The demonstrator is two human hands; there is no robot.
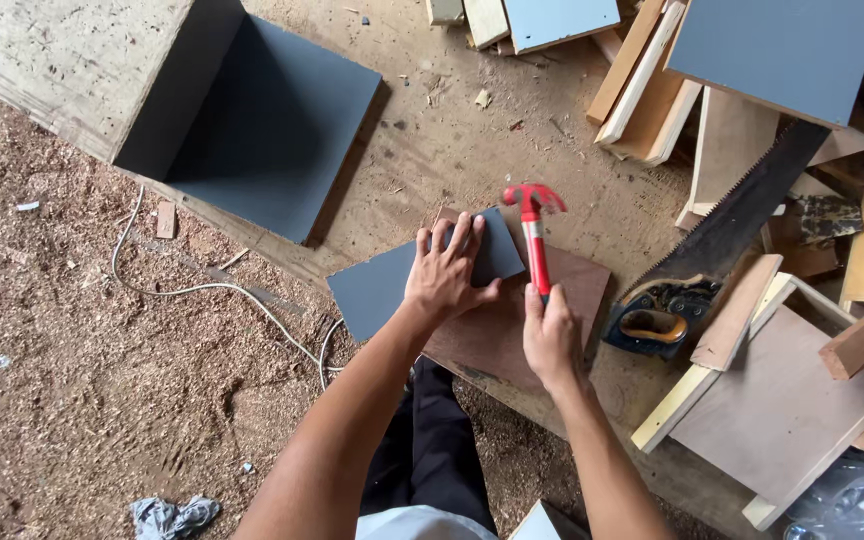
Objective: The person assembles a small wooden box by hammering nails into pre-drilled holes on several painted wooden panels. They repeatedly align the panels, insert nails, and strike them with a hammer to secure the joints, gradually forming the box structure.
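I see right hand [551, 335] gripping red hammer [533, 238] | handle runs near-vertical in frame, head pointing away from the person | left hand [444, 272] spread flat on grey panel [377, 285] | both over brown board [512, 320]

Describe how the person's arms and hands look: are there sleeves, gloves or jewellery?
Both forearms are bare; no sleeves reach into view. The left hand and the right hand wear no gloves. No rings, watch or bracelet show. Nails are short and unpainted.

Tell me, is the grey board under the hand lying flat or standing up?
Lying flat: the grey board rests on a brown panel, with the left hand spread on top.
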